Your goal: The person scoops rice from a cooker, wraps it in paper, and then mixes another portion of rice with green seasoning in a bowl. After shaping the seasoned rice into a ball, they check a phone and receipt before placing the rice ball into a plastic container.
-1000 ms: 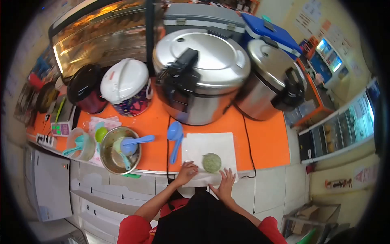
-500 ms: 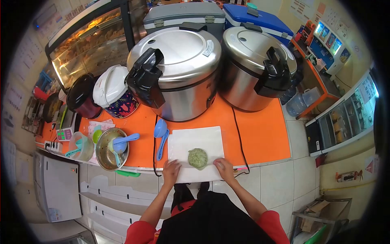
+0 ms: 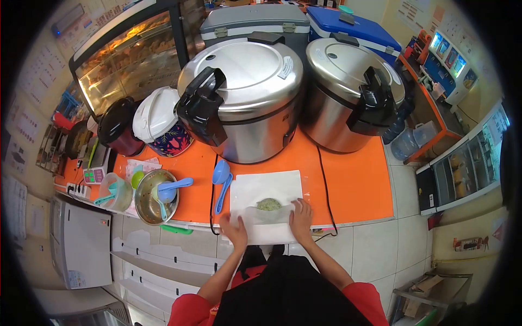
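Translucent flap [image 3: 276,216] now covering green patty's [image 3: 269,203] near side

We're seeing the patty on the white paper [image 3: 250,186] no longer lying fully bare; we're judging it part-covered. Left hand [image 3: 234,232] is sitting at the paper's left edge, right hand [image 3: 300,221] is bending its fingers at the right edge; whether either grip is pinching, we cannot tell. Left of the paper, a blue ladle [image 3: 221,174] and steel bowl [image 3: 142,199] are resting on the orange surface [image 3: 359,190]; behind it, two cookers [image 3: 255,133] are standing. Well right, a glass-fronted fridge [image 3: 462,168] is standing by tiled floor [image 3: 375,252].
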### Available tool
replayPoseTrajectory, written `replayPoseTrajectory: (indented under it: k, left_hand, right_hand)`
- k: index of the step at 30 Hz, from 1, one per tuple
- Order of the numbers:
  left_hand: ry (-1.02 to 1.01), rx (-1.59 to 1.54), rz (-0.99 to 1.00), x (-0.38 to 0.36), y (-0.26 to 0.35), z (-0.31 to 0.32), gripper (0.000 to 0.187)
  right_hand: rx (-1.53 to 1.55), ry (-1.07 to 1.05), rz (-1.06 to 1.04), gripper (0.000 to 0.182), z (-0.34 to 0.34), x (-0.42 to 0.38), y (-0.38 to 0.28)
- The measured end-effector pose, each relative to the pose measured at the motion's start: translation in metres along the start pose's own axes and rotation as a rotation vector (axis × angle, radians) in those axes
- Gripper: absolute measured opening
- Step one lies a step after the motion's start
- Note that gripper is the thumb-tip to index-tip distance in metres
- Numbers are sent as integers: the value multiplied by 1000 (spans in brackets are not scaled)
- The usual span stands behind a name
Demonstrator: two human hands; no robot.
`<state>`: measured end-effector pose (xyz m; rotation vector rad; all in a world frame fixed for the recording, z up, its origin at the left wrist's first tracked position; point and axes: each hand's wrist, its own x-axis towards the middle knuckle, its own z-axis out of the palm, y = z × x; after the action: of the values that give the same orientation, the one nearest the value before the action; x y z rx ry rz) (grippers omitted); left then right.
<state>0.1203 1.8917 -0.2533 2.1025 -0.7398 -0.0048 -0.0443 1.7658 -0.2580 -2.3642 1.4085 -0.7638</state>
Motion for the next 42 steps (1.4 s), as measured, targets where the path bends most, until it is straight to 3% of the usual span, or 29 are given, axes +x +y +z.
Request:
replayPoseTrajectory:
  k: [1,2,3,7,8,10,12,13,14,15,17,18,19,20,21,22,23,25,27,28,29,30,32,33,35,40,42]
  left_hand:
    - [36,-325,-306,-9,3,-1,33]
    - [34,-328,-303,-8,5,4,33]
    - [27,-466,-496,-6,8,10,34]
    - [-12,-1000,-1279,-1,2,38,38]
    - [-13,-1000,-1277,2,-1,42,38]
    - [163,-965,-1045,12,-5,49,40]
    - [119,-942,-1015,13,-12,41,38]
    - [2,-838,-863,12,-14,36,33]
    - [-111,-732,-709,15,-16,32,29]
    - [-111,-737,-706,26,-19,30,29]
    - [-388,-57,-135,63,-6,23,20]
    - [-388,-58,-131,77,-11,33,20]
    - [-433,-306,-90,92,-24,54,20]
    - [-474,-555,-45,102,-33,68,21]
    - [-471,-558,-37,108,-36,71,21]
    - [-535,-591,-232,114,-36,73,21]
    - [-597,-621,-429,118,-36,74,20]
    - [-569,-504,-385,118,-39,78,27]
    - [-547,-379,-352,108,-22,70,34]
    - [-251,-229,-2,97,16,51,42]
    - [46,-74,341,91,45,35,51]
    - [38,-74,337,92,58,25,51]
    - [-221,329,970,93,73,15,59]
    - [-226,328,971,92,69,16,59]
    - [-298,249,1184,96,57,23,45]
    - [-513,137,1149,71,-5,4,25]
    - [-605,117,1065,66,-21,7,26]
  right_hand:
    - [-9,65,-117,30,1,-8,-3]
    - [-20,129,-234,34,4,-16,-6]
    - [108,78,-335,44,10,-20,-11]
    - [130,-37,-361,47,14,3,-53]
    - [98,-59,-287,48,19,7,-56]
    - [68,-71,-219,49,19,13,-60]
    - [63,-17,-170,49,8,11,-58]
    - [60,-14,-173,49,7,15,-53]
    - [233,15,-115,49,6,22,-46]
    - [408,46,-58,50,6,31,-40]
    - [391,-54,-6,51,20,56,-20]
    - [376,-158,48,51,24,69,-16]
    - [377,-154,47,51,21,83,-20]
    - [251,-325,123,51,16,99,-25]
    - [122,-492,197,51,13,110,-29]
    - [123,-483,193,51,16,118,-27]
    - [23,-471,82,50,19,126,-24]
    - [-76,-457,-25,50,18,135,-17]
    - [-331,-125,-481,41,9,138,-16]
    - [-331,-130,-476,41,1,136,-20]
    - [-227,-231,-606,35,-13,131,-26]
    - [-119,-331,-735,29,-24,127,-31]
    - [-125,-303,-736,21,-31,109,-30]
    - [-130,-268,-743,13,-34,98,-30]
    - [-135,-199,-715,10,-43,77,-34]
    - [-39,-22,-550,9,-26,13,-19]
    - [104,53,-354,15,-14,-3,-20]
